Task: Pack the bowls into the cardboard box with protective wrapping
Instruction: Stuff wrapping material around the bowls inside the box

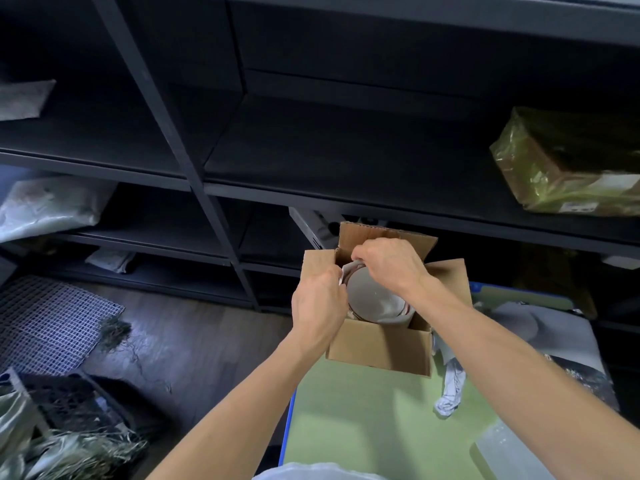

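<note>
While both hands work inside the open box, the left hand (317,303) pinches a fold of white wrapping paper (347,271) at the bowl's nine o'clock. The right hand (388,263) curls its fingers down over the rim at twelve o'clock, seemingly gripping the same paper. The bowl (372,299) sits tilted in the cardboard box (381,348), its pale inside bare and facing up, with paper showing only around its edge.

The risk, as I judge it, is an uneven wrap. If the paper is tugged from one side only, the bowl could tip against the cardboard wall and lie there unpadded, or the thin sheet could tear at the rim. The box also sits towards the far edge of the green table (346,410), so a hard push could shove it off.

By count there are two hands, one box and one bowl in view; whether more lie beneath it I cannot tell. One crumpled paper wad (450,389) lies on the table at the box's four o'clock. One film-wrapped parcel (561,168) rests on the dark shelving (207,202) at two o'clock
</note>
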The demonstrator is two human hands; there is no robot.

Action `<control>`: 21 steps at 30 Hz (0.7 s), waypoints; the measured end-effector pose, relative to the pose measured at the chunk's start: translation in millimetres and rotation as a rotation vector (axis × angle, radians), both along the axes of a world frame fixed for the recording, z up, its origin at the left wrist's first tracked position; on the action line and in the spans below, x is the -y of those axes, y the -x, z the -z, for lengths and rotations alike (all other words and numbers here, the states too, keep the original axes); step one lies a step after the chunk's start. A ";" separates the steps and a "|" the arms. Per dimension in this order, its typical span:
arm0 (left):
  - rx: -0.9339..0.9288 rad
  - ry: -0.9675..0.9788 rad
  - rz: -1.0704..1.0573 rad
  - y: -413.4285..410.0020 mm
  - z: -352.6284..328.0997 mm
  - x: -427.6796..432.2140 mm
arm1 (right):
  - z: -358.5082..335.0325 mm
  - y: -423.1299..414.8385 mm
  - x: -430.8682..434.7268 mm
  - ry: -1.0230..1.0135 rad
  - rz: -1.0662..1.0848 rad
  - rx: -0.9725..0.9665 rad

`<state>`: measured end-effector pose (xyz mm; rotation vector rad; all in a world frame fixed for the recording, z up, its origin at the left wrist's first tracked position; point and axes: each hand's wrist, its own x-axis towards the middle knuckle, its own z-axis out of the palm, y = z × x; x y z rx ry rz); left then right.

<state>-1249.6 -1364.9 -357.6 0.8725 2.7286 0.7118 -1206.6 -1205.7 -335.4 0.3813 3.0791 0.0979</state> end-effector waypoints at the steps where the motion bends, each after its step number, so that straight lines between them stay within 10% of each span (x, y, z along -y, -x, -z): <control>1: -0.027 0.043 0.006 0.7 0.0 0.0 | 3.2 0.9 2.4 -0.012 -0.008 0.021; 21: -0.224 0.118 0.126 3.4 -1.0 -6.6 | 3.7 -8.9 14.0 -0.209 0.053 0.055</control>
